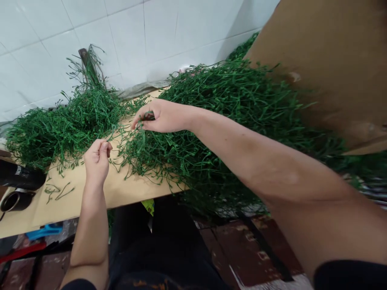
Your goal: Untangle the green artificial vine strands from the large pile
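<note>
My left hand (97, 159) is closed in a pinch above the tan board (121, 189), gripping the end of a thin green plastic stem. My right hand (161, 116) reaches across to the large heap of green plastic stems (229, 117), its fingers pinched on a strand at the heap's left edge. A second, smaller heap of the same green stems (60, 125) lies to the left of both hands. A few loose stems (59, 191) lie on the board near my left forearm.
A big brown cardboard sheet (332, 60) leans at the right over the large heap. White tiled wall (136, 36) stands behind. A black bottle (18, 177) and a dark cup (15, 200) sit at the board's left end. Blue and red tools (42, 233) lie below.
</note>
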Available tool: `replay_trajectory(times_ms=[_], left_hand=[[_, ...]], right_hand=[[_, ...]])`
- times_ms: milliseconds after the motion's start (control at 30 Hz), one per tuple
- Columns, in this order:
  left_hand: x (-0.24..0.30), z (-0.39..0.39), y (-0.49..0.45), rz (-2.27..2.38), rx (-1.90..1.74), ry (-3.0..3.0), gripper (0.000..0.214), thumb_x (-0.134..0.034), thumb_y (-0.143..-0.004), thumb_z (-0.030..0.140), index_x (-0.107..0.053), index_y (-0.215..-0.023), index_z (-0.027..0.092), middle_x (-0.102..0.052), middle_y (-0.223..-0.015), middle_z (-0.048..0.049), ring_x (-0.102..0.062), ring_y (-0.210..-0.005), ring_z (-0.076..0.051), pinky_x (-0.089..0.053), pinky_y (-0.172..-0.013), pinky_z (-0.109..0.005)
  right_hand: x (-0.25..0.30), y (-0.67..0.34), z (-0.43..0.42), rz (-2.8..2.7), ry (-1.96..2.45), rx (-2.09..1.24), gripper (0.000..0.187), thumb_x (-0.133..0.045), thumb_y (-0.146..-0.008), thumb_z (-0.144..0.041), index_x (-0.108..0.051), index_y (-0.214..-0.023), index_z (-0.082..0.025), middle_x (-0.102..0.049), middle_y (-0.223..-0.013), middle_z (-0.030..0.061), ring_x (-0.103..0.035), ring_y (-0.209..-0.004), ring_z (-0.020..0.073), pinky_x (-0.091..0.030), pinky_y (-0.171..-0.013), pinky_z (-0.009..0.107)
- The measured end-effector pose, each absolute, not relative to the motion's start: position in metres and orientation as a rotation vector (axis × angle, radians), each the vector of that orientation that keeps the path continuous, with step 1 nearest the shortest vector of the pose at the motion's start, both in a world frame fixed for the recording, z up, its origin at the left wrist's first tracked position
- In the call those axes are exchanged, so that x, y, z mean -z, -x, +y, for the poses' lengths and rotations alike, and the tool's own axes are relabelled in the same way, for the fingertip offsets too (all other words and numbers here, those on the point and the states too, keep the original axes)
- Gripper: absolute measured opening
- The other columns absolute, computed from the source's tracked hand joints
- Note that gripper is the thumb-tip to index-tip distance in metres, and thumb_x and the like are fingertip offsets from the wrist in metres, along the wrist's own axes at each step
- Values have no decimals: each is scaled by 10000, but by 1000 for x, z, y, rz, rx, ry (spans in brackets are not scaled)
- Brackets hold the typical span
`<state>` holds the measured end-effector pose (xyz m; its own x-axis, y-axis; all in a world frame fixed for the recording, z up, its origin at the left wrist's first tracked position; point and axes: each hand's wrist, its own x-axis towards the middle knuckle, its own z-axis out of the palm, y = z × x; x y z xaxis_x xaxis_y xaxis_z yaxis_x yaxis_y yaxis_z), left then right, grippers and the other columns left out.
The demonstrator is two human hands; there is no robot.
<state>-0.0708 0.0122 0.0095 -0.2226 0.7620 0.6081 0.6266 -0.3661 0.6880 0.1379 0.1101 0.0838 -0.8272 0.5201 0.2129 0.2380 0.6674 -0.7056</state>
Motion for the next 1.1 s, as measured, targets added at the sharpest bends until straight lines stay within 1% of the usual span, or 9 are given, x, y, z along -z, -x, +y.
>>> replay_trajectory(times_ms=[100,333,433,567,667,733,833,967,1100], left_hand=[[-7,11,69,1697,-1594,-1948,312,-443,-878,378,-532,-656,179,-437,-517,33,-405,-491,-82,-326,-506,-206],[-10,11,60,1700,-1518,-2093,316,-421,-888,345,-537,-645,179,-456,-524,26,-427,-510,-96,-341,-550,-222],[-11,12,58,1668,-1547,-2080,335,-425,-886,372,-536,-633,182,-448,-516,27,-410,-497,-96,-337,-538,-222],[-10,12,57,1628,-1549,-1993,363,-445,-869,442,-546,-635,184,-456,-531,21,-406,-498,-97,-330,-516,-223],[-10,12,56,1592,-1544,-1955,379,-455,-859,471,-554,-635,182,-453,-526,17,-410,-496,-98,-328,-508,-222],[-10,12,55,1581,-1525,-1953,385,-459,-855,478,-561,-632,181,-453,-514,15,-414,-491,-100,-326,-507,-225],[-7,11,48,1545,-1468,-1958,389,-450,-861,477,-561,-637,180,-454,-503,14,-409,-479,-98,-321,-497,-229],[-2,5,32,1521,-1436,-1876,411,-437,-862,496,-517,-611,181,-433,-478,22,-393,-458,-91,-316,-483,-230],[0,5,23,1458,-1453,-1742,450,-443,-839,555,-472,-583,186,-396,-451,34,-364,-429,-80,-286,-443,-228]], right_hand=[[-80,-130,111,-2437,592,-958,108,-560,-782,-140,-626,-866,-127,-415,-573,-35,-311,-564,69,-276,-556,242],[-81,-120,109,-2462,553,-921,33,-579,-771,-158,-578,-766,-125,-397,-576,-40,-313,-579,63,-279,-552,236],[-80,-120,110,-2522,511,-934,42,-597,-740,-134,-557,-737,-122,-423,-587,-41,-337,-581,50,-290,-558,221],[-78,-124,111,-2628,424,-997,81,-602,-742,-181,-545,-719,-128,-432,-581,-50,-350,-571,38,-299,-561,206],[-79,-129,109,-2716,449,-952,79,-599,-732,-185,-551,-704,-128,-465,-594,-42,-369,-577,44,-317,-586,220],[-79,-130,108,-2756,510,-830,54,-589,-716,-164,-555,-694,-128,-477,-598,-34,-377,-581,53,-322,-600,232],[-78,-128,106,-2747,653,-494,29,-547,-719,-153,-564,-708,-132,-503,-620,-11,-399,-602,77,-317,-617,249],[-72,-125,103,-2673,771,-53,115,-459,-780,-181,-567,-767,-144,-578,-760,44,-467,-693,126,-307,-637,269],[-64,-123,97,-2653,787,105,160,-413,-825,-206,-556,-775,-155,-603,-850,65,-507,-736,149,-300,-626,273]])
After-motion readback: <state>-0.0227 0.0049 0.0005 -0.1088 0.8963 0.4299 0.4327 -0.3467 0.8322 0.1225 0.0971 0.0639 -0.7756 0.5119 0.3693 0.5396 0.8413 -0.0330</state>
